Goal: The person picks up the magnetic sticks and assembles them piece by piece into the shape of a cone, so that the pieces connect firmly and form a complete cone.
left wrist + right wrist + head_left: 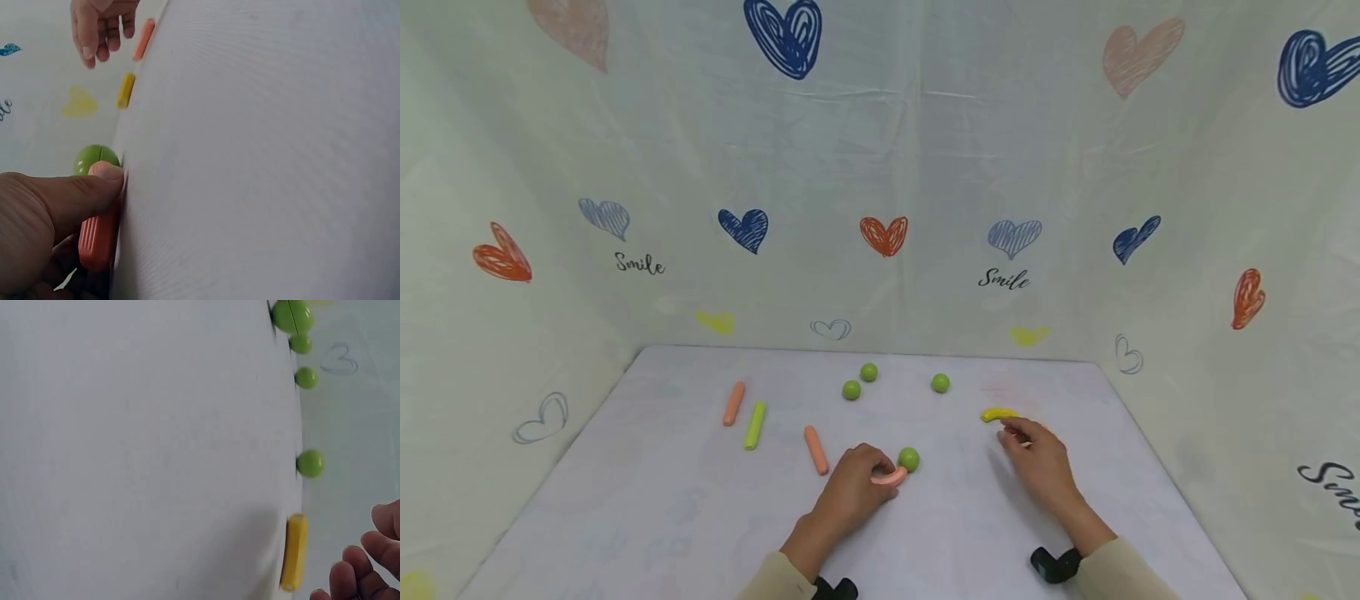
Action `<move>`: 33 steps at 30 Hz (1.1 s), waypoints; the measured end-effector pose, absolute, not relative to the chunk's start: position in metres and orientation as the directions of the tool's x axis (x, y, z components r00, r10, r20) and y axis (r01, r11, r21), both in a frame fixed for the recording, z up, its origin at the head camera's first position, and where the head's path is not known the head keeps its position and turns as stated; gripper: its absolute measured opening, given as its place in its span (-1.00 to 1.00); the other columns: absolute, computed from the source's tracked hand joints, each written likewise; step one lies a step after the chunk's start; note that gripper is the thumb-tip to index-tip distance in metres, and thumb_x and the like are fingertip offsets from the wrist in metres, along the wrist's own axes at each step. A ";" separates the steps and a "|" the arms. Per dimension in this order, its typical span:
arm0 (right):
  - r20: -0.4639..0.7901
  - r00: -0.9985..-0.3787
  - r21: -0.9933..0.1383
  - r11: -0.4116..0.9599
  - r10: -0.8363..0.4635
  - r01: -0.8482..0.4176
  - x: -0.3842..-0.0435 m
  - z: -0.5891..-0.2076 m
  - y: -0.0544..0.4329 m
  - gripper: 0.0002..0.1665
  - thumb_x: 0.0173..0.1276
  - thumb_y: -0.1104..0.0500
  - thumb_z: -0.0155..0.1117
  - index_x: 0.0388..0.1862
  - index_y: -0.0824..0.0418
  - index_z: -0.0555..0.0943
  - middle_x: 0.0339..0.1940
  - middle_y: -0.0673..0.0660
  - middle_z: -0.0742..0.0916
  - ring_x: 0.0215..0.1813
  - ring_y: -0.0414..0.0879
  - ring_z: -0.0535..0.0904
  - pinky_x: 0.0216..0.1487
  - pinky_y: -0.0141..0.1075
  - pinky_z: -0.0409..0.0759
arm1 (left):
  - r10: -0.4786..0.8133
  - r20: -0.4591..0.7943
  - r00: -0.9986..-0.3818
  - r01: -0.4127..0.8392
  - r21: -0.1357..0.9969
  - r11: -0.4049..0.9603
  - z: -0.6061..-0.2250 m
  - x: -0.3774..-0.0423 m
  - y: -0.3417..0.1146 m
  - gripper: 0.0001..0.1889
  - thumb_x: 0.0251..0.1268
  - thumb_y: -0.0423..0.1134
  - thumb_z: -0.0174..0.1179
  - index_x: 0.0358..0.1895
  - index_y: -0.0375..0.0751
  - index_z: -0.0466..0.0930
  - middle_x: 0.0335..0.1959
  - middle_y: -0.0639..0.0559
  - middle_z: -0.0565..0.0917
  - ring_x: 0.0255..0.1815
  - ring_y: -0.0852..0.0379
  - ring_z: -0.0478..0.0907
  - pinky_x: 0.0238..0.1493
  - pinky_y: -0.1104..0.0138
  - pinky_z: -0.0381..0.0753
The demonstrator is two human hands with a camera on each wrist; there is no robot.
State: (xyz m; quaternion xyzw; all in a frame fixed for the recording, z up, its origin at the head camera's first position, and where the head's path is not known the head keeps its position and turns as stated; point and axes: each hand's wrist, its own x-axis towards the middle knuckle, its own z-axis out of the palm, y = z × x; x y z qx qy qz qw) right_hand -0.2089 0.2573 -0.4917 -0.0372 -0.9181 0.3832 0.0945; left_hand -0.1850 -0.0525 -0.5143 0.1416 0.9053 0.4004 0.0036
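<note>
My left hand point(853, 486) pinches a curved salmon-orange piece point(891, 477) between thumb and fingers, low over the white table. Ridges run along this piece point(94, 244) in the left wrist view. Its far end lies against or right beside a shiny green ball point(908, 459); a seam line shows on the ball point(94, 155). My right hand point(1037, 462) hovers above the table with loosely bent fingers and nothing in them. Just beyond its fingertips lies a curved yellow, banana-like piece point(997, 414). Another orange piece point(144, 39) lies near that hand, mostly hidden behind it in the head view.
Two straight orange sticks point(733, 404) point(816, 451) and a yellow-green stick point(755, 426) lie on the left half. Green balls point(868, 372) point(852, 390) point(940, 383) stand towards the back. A cloth with printed hearts point(883, 237) hangs behind the table point(700, 533) and at its sides.
</note>
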 end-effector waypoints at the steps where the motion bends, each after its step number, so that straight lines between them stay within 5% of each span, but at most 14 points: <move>1: 0.149 -0.976 -0.699 0.715 0.160 0.010 -0.210 -0.491 0.265 -0.62 0.55 0.11 0.32 0.24 0.25 0.70 -0.04 0.15 0.78 0.00 -0.02 0.64 -0.10 -0.34 0.60 | 0.261 0.106 -0.959 0.253 0.732 0.632 -0.514 -0.185 -0.053 -0.76 0.13 -0.29 0.59 -0.16 -0.12 0.75 -0.13 0.08 0.69 -0.02 0.08 0.58 -0.01 0.24 0.59; 8: 0.086 -0.971 -0.687 0.719 0.223 0.104 -0.213 -0.488 0.317 -0.39 0.65 -0.08 0.13 0.49 0.26 0.52 0.36 0.40 0.60 0.32 0.27 0.51 0.20 0.14 0.55 | 0.279 0.113 -0.954 0.264 0.760 0.594 -0.512 -0.185 -0.057 -0.79 0.13 -0.34 0.56 -0.19 -0.10 0.77 -0.16 0.10 0.70 -0.07 0.11 0.59 -0.05 0.28 0.59; 15: -0.029 -0.968 -0.672 0.712 0.250 0.204 -0.216 -0.496 0.341 -0.35 0.66 0.04 0.02 0.58 0.33 0.37 0.42 0.45 0.56 0.30 0.30 0.50 0.13 0.04 0.54 | 0.292 0.091 -0.952 0.253 0.772 0.584 -0.511 -0.185 -0.057 -0.81 0.14 -0.33 0.56 -0.22 -0.08 0.76 -0.16 0.11 0.69 -0.09 0.13 0.57 -0.09 0.30 0.57; 21: -0.085 -0.977 -0.682 0.703 0.197 0.201 -0.217 -0.499 0.337 -0.32 0.66 0.03 0.10 0.59 0.34 0.33 0.45 0.46 0.53 0.39 0.36 0.49 0.30 0.23 0.50 | 0.290 0.096 -0.952 0.255 0.772 0.583 -0.512 -0.185 -0.059 -0.82 0.14 -0.33 0.56 -0.23 -0.08 0.76 -0.16 0.11 0.69 -0.10 0.15 0.56 -0.10 0.31 0.56; 26: -0.089 -0.976 -0.668 0.714 0.201 0.208 -0.212 -0.498 0.325 -0.31 0.59 0.02 0.18 0.54 0.38 0.39 0.34 0.43 0.63 0.31 0.32 0.57 0.24 0.16 0.59 | 0.300 0.093 -0.950 0.259 0.772 0.581 -0.511 -0.185 -0.059 -0.82 0.15 -0.33 0.56 -0.23 -0.07 0.76 -0.15 0.11 0.68 -0.10 0.15 0.56 -0.11 0.32 0.56; 33: -0.133 -0.991 -0.686 0.719 0.026 0.111 -0.223 -0.492 0.340 -0.13 0.52 -0.02 0.36 0.61 0.35 0.28 0.40 0.39 0.56 0.37 0.28 0.48 0.23 0.05 0.58 | 0.299 0.088 -0.950 0.254 0.771 0.583 -0.509 -0.184 -0.058 -0.83 0.16 -0.34 0.55 -0.23 -0.07 0.76 -0.14 0.10 0.68 -0.10 0.15 0.56 -0.10 0.32 0.56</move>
